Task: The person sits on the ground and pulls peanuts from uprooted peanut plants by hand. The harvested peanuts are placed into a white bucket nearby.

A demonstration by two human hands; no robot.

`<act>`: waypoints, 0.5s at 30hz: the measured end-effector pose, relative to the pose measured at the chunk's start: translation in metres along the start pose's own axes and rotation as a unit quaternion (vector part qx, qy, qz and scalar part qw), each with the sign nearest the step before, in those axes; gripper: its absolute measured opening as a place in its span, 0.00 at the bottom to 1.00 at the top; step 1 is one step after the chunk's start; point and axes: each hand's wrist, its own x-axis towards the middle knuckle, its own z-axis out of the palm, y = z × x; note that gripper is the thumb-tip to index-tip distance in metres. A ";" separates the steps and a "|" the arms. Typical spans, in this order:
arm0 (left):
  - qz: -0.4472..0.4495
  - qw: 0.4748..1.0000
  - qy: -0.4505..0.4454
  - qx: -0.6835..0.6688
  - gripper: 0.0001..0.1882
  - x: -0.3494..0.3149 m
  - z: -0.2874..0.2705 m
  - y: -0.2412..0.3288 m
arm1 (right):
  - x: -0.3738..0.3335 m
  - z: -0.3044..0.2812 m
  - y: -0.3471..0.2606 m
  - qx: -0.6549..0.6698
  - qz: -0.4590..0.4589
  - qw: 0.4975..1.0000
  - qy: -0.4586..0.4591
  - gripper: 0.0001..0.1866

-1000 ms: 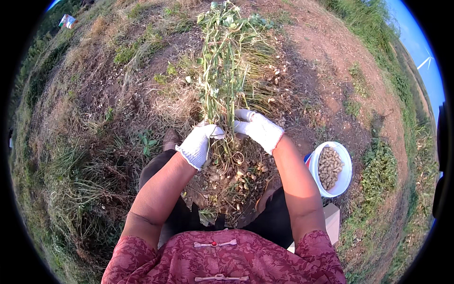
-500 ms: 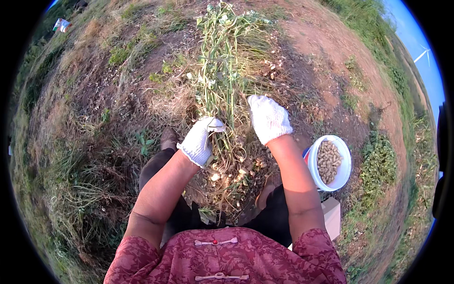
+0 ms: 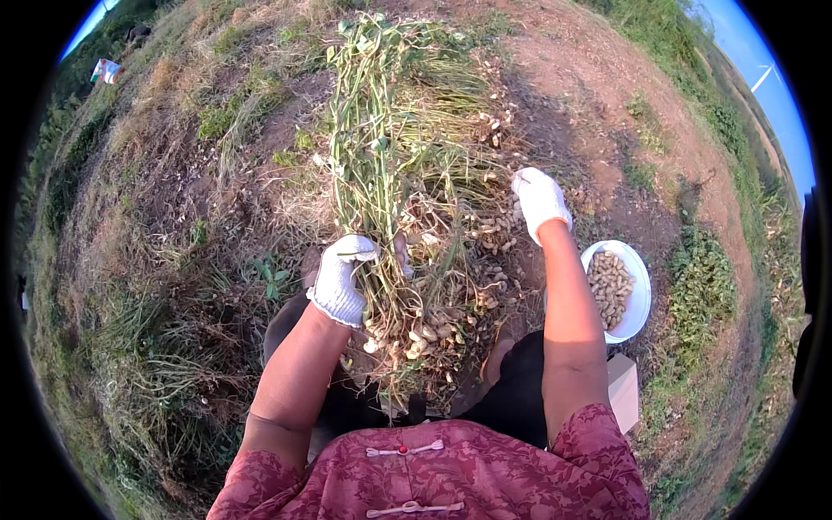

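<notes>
My left hand (image 3: 340,282), in a white knit glove, is closed around the stems of an upright bunch of peanut plants (image 3: 368,143). Below the grip, clusters of peanut pods (image 3: 420,340) hang at the root end, between my legs. My right hand (image 3: 542,206), gloved the same way, is off to the right beside more pods (image 3: 494,234) on the heaped plants. Its fingers are curled under, and whatever they hold is hidden. To the right of my right forearm stands a white bucket (image 3: 640,305) partly filled with picked peanuts (image 3: 609,286).
A heap of peanut plants (image 3: 451,113) lies in front of me. Stripped, wilted plants (image 3: 173,373) are piled at left. A pale box-like block (image 3: 624,394) sits below the bucket. Green weeds (image 3: 698,277) grow to the right of the bucket, near bare soil (image 3: 581,87).
My right hand has moved right, away from the bunch, to the pods at the heap's side. My left hand has shifted slightly left and down, with the bunch still in it.
</notes>
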 end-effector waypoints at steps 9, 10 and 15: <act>0.005 0.998 -0.052 -0.044 0.23 0.005 -0.005 0.005 | -0.064 0.031 -0.097 0.142 -0.025 0.944 -0.297 0.25; 0.004 0.998 -0.043 -0.041 0.23 0.005 -0.003 0.003 | -0.065 0.036 -0.095 0.084 -0.085 0.949 -0.292 0.25; -0.003 0.999 -0.004 -0.036 0.24 0.003 0.000 -0.001 | -0.072 0.045 -0.110 -0.124 -0.191 0.921 -0.316 0.25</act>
